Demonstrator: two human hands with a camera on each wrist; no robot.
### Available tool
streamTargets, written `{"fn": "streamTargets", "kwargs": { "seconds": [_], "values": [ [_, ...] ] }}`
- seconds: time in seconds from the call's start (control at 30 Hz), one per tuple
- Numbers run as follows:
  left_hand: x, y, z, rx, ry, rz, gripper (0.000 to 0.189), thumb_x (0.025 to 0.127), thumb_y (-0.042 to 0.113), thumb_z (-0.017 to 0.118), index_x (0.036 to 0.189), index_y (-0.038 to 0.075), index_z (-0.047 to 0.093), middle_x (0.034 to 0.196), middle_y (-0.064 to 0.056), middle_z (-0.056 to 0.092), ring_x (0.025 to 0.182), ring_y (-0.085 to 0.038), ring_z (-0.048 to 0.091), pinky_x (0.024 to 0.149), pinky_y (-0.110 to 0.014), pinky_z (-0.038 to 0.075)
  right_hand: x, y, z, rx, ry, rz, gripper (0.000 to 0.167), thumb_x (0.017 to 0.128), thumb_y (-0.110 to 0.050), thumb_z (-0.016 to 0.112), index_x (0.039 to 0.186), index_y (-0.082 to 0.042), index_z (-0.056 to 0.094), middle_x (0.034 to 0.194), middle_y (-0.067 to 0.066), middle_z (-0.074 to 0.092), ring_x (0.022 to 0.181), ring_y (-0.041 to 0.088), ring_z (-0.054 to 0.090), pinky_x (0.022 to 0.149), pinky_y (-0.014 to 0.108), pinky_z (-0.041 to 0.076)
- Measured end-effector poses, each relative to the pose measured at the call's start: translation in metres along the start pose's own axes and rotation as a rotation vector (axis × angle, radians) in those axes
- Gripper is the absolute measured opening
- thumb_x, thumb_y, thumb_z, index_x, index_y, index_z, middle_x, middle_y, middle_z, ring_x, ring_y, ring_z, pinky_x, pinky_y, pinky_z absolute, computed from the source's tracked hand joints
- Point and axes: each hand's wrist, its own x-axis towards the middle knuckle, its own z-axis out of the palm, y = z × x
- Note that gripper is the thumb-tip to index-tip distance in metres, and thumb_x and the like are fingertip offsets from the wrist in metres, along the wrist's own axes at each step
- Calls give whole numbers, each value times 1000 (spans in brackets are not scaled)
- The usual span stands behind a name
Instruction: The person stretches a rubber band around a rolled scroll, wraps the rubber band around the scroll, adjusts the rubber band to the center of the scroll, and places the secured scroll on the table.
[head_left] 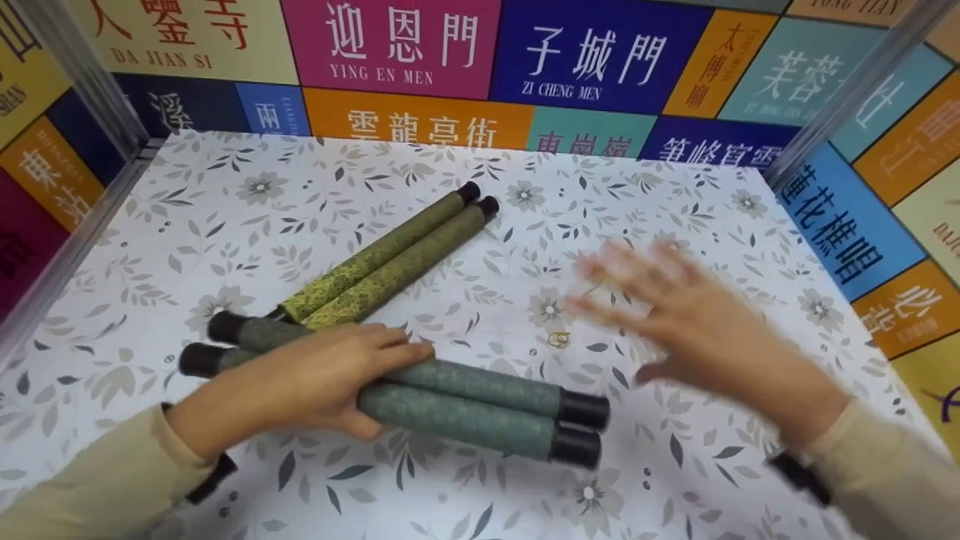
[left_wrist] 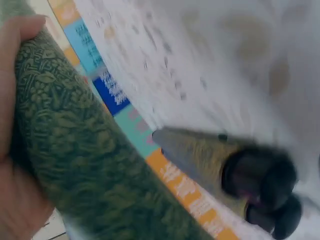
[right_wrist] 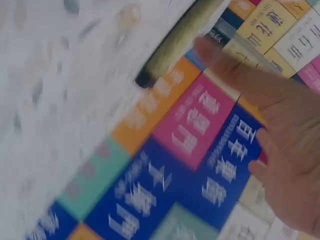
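Observation:
A blue-green patterned scroll (head_left: pixel 465 379), a pair of parallel rolls with black end knobs, lies at a slant across the front of the table. My left hand (head_left: pixel 322 375) grips it around the middle, fingers over the top and thumb on the near side. Close up in the left wrist view, the scroll (left_wrist: pixel 75 135) shows a raised floral pattern. Apart from it, my right hand (head_left: pixel 690 322) is off to the right, blurred, fingers spread and holding nothing. Behind the left hand lies a yellow-green scroll (head_left: pixel 405 262), also two rolls with black knobs, its near end partly hidden.
A small gold-coloured piece (head_left: pixel 559 340) lies on the floral tablecloth (head_left: pixel 187 247) between the hands. Colourful panels with large characters (head_left: pixel 397 45) stand behind the table and along its sides. Metal posts (head_left: pixel 847 97) rise at the back corners.

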Motion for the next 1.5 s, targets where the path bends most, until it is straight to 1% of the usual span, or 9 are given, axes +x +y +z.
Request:
{"fn": "streamTargets", "kwargs": {
  "seconds": [0.2, 0.33, 0.47, 0.6, 0.8, 0.93, 1.1, 1.27, 1.5],
  "values": [
    [5, -8, 8, 4, 11, 2, 87, 66, 33, 82, 144, 10, 48, 117, -5, 63, 99, -20, 63, 91, -42, 57, 3, -8, 27, 134, 79, -65, 113, 63, -34, 91, 157, -32, 27, 167, 3, 18, 156, 22, 15, 129, 31, -2],
    [5, -13, 14, 0, 10, -2, 84, 66, 30, 80, 142, 9, 50, 110, -5, 62, 93, -19, 63, 86, -42, 58, 0, -11, 38, 215, 206, -72, 78, 81, -14, 75, 150, -31, 42, 162, 12, 30, 147, 28, 36, 125, 42, 25],
    [5, -18, 16, 5, 40, -45, 82, 65, 28, 79, 140, 12, 51, 106, -3, 61, 88, -16, 61, 82, -39, 58, -3, -13, 41, 296, 293, -28, 66, 88, 3, 53, 146, -28, 49, 134, 6, 65, 109, 22, 66, 94, 38, 55],
    [5, -19, 14, 13, 53, -65, 82, 66, 29, 78, 141, 13, 51, 107, -2, 61, 89, -16, 62, 83, -38, 58, -4, -19, 46, 457, 317, 39, 64, 87, 6, 62, 144, -21, 52, 81, -8, 74, 63, 3, 62, 59, 15, 52],
    [8, -18, 13, 36, 94, -76, 81, 65, 29, 79, 140, 12, 52, 105, -3, 62, 86, -16, 61, 80, -38, 57, -2, -31, 44, 584, 35, 297, 120, 63, -58, 81, 159, -25, 18, 88, -12, 75, 51, -4, 47, 60, 20, 49],
    [9, -16, 14, 21, 109, -92, 81, 66, 30, 79, 139, 11, 52, 105, -3, 62, 86, -17, 61, 81, -39, 57, 6, -39, 45, 633, -117, 415, 131, 56, -68, 80, 160, -29, 9, 90, -7, 75, 50, -3, 47, 62, 25, 50],
    [9, -15, 15, -9, 101, -121, 82, 67, 32, 79, 141, 9, 50, 110, -5, 63, 91, -19, 63, 86, -40, 58, 12, -38, 46, 840, -176, 450, 104, 75, -44, 81, 158, -28, 20, 71, -3, 70, 57, 0, 60, 60, 22, 54],
    [7, -16, 14, 42, 101, -121, 81, 65, 30, 80, 137, 7, 52, 104, -7, 62, 86, -20, 62, 81, -41, 58, 10, -20, 39, 993, -296, 354, 70, 97, -23, 60, 157, -10, 25, 112, 14, 72, 69, 6, 67, 66, 24, 57],
    [8, -16, 16, 62, 114, -102, 78, 66, 30, 80, 136, 6, 53, 103, -9, 63, 86, -22, 63, 80, -43, 58, 19, -12, 36, 984, -254, 519, 24, 85, -29, 76, 101, -11, 77, 75, 3, 72, 45, 9, 56, 43, 25, 47]
  ]
}}
